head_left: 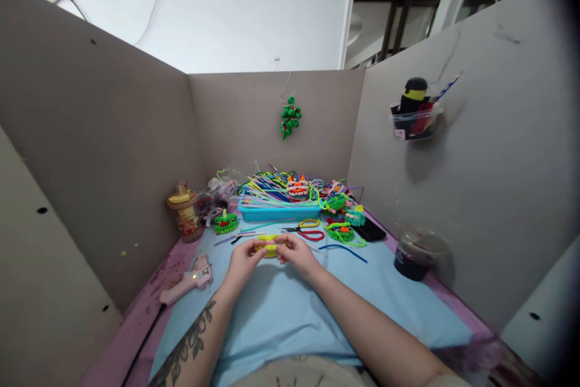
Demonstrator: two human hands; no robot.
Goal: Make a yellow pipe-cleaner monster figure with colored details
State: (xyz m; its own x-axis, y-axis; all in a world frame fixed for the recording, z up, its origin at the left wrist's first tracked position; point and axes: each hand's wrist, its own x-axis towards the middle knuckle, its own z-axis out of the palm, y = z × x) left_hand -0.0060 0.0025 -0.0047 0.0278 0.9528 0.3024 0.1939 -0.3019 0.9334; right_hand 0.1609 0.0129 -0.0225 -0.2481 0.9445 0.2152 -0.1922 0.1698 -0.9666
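Observation:
Both hands meet over the middle of the blue cloth. Between them is a small yellow piece of bent fuzzy pipe cleaner (270, 247), with a bit of pink at its centre. My left hand (246, 257) pinches its left side, fingers closed. On the right side my right hand (296, 254) grips it between thumb and fingers. Just beyond the hands lie scissors (310, 230) with yellow and red handles. A dark blue pipe cleaner (344, 250) rests to the right of my right hand. The fingers partly cover the yellow piece.
A blue tray (281, 214) heaped with pipe cleaners stands at the back. Green frog-like pieces (225, 222) sit beside it. A pink glue gun (188, 283) lies left, near a lidded cup (185, 218). To the right are a phone (370, 230) and a dark tub (414, 257). Grey partitions enclose the table.

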